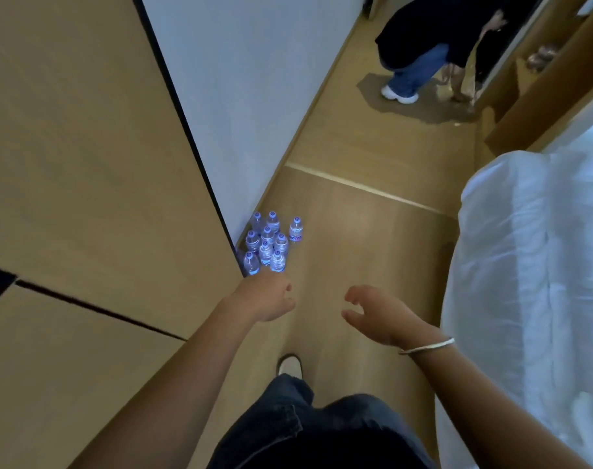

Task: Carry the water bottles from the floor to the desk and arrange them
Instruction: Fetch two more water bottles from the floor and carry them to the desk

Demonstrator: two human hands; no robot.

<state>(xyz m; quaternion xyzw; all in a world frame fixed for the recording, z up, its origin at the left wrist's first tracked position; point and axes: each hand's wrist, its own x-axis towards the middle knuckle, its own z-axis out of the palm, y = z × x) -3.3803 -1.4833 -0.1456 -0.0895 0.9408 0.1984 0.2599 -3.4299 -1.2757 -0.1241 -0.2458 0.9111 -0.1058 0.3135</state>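
A light wood floor (pixel 356 238) runs between a tan panelled wall (pixel 85 147) and a bed with white bedding (pixel 531 265). A pale grey wall (pixel 247 79) stands behind, with wooden shelving (pixel 542 96) at far right.

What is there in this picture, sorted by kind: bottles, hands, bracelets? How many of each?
Small clear plastic water bottles with blue labels, standing clustered on the wooden floor by the wall: 9 visible
Bare hands, left hand and right hand, both holding nothing: 2
Thin silver bangle on the right wrist: 1
Total: 12
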